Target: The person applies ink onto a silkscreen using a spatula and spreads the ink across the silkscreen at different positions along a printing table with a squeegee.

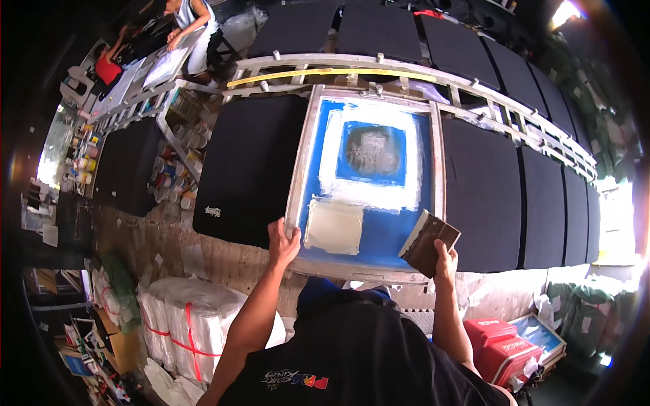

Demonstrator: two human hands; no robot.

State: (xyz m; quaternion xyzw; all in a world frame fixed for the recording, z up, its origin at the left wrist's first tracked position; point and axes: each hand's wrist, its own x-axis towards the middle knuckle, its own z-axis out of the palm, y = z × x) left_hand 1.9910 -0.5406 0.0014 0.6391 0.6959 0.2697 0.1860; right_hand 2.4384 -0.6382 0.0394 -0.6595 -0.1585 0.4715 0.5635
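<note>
Two grips, both at the near end of the blue screen (pixel 389 233). R grip (pixel 445 257) is closed on the squeegee (pixel 428 245), a brown wooden block w/ a pale edge, thumb up along its near side; fingers mostly hidden behind it. Squeegee sits tilted over the near R corner of the screen, pale edge facing in; can't tell if that edge touches the mesh. L grip (pixel 284 242) is half-curled at the near L corner, thumb & fingers about the wooden side rail (pixel 306 159); can't tell how tightly it's closed.

Screen lies b/w black panels: one to the L (pixel 250 166) w/ a small white print near its near L corner, more in a row to the R (pixel 482 196). On the mesh: white band around a blue field, dark grey round patch inside, beige rectangle (pixel 334 227) near L. Beyond the far end: metal rack (pixel 467 84) w/ a yellow strip (pixel 318 72). Lower L: plastic-wrapped bundle (pixel 159 298) w/ red straps. Lower R: red boxes (pixel 504 348). Upper L, well apart: co-worker (pixel 193 30) bent over a pale counter (pixel 135 81).
</note>
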